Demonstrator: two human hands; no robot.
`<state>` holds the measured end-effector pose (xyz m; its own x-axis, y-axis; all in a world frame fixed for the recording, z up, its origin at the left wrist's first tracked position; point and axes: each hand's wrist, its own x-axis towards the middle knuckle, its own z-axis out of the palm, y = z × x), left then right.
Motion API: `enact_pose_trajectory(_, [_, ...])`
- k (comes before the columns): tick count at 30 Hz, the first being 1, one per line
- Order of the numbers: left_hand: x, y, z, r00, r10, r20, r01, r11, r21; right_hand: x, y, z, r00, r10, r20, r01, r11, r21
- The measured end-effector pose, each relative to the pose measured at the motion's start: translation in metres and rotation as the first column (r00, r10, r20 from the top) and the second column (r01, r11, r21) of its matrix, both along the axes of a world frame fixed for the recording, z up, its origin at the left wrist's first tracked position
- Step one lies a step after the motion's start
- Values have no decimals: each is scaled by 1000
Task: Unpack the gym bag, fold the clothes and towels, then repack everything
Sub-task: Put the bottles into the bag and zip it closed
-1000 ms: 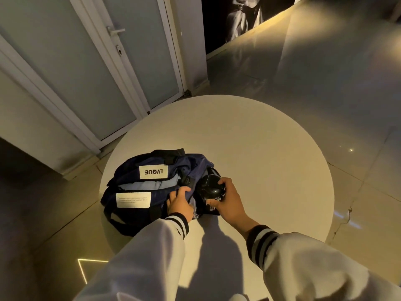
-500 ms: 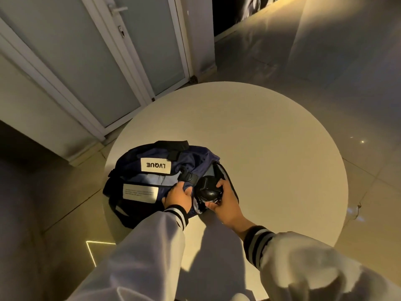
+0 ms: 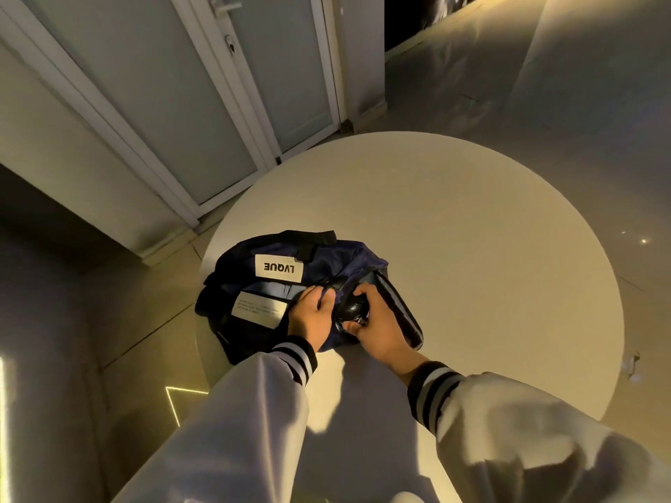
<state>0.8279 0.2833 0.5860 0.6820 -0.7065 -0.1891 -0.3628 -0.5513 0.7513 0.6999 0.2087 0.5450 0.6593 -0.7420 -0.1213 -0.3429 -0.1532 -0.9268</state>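
A dark navy gym bag (image 3: 337, 263) with a white "LVQUE" label lies on the left side of the round white table (image 3: 472, 230). Its end flap hangs open toward the right. My left hand (image 3: 312, 314) pinches the bag's fabric beside the opening. My right hand (image 3: 377, 321) grips a shiny black rounded object (image 3: 351, 309) at the mouth of the bag. What the object is cannot be told. The bag's contents are hidden.
The table's left edge sits close to a wall with a white-framed frosted glass door (image 3: 218, 103). Bare tiled floor (image 3: 544, 67) spreads out beyond the table to the right and back. A bright line of light (image 3: 174, 404) marks the floor at lower left.
My right hand has carried the black object further into the mouth of the bag. My left hand has shifted along the fabric by the opening. The camera has tilted further down.
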Motion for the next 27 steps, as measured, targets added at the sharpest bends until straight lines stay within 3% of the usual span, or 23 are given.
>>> enact_pose_trajectory(4, [1, 2, 9, 997, 1, -72, -1, 1000, 0, 13, 0, -4, 999, -31, -17, 30, 999, -28])
enact_pose_trajectory(9, [1, 3, 12, 998, -51, -42, 51, 999, 3, 27, 0, -7, 997, -76, -20, 76, 997, 15])
enact_pose_trajectory(14, [5, -1, 8, 993, 3, -120, -3, 1000, 1, 23, 2, -15, 998, -23, -57, 30, 993, 111])
enact_pose_trajectory(21, [9, -10, 1, 993, -10, -117, 15, 999, 43, 21, 2, -20, 996, 42, -85, -35, 996, 86])
enact_pose_trajectory(27, [8, -12, -14, 993, -86, -79, 98, 981, 165, 6, 0, -24, 998, -64, -25, 68, 945, 320])
